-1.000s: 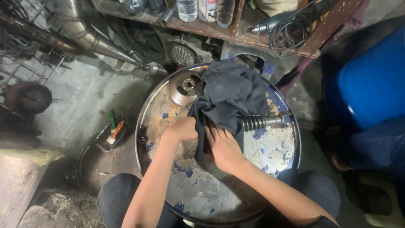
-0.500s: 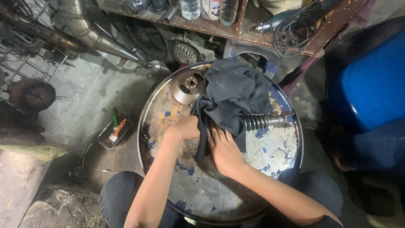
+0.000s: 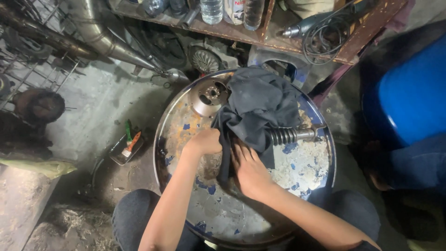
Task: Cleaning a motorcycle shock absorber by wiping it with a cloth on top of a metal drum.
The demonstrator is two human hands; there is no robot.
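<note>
Two hands work one dark cloth on a drum top.

The left hand (image 3: 204, 142) is fisted on the cloth's (image 3: 260, 109) edge, seemingly anchoring it; the right hand (image 3: 248, 169) presses flat, fingers spread, clasping nothing. The cloth lies mid-drum (image 3: 297, 186), draped over one coiled shock absorber (image 3: 292, 135), beside one metal disc (image 3: 210, 95).

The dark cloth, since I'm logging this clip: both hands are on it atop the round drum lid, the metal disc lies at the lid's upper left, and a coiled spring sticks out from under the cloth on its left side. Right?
Not quite. In the head view the coiled spring sticks out from under the dark cloth on its right side, not its left. The rest holds: the left hand and right hand are on the cloth atop the round drum lid, and the metal disc lies at its upper left.
</note>
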